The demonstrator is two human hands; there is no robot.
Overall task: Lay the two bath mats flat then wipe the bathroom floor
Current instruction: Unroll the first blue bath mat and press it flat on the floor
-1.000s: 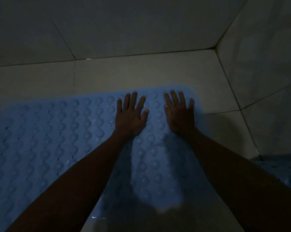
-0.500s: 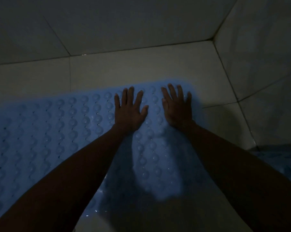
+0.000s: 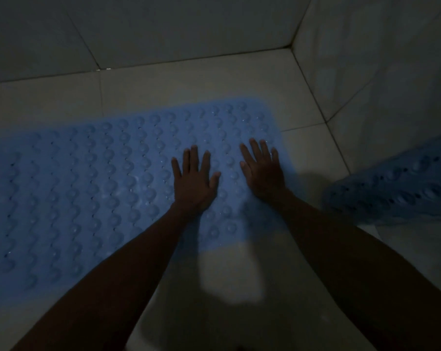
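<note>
Both hands have drawn back from the far edge of the blue bath mat [image 3: 92, 188]: a second ago the fingertips reached that edge, and now rows of bumps lie bare beyond them. The left hand [image 3: 195, 184] and right hand [image 3: 262, 171], both flat with fingers spread, now sit further apart. The second bath mat [image 3: 397, 188], earlier only a sliver at the right, now shows far more, rumpled on the floor [image 3: 214, 79].

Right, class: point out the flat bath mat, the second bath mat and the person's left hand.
flat bath mat [image 3: 87, 188]: head view, on its bumpy middle.
second bath mat [image 3: 397, 188]: head view, on its raised part at the right edge.
left hand [image 3: 194, 183]: head view, on the back of the hand.
</note>
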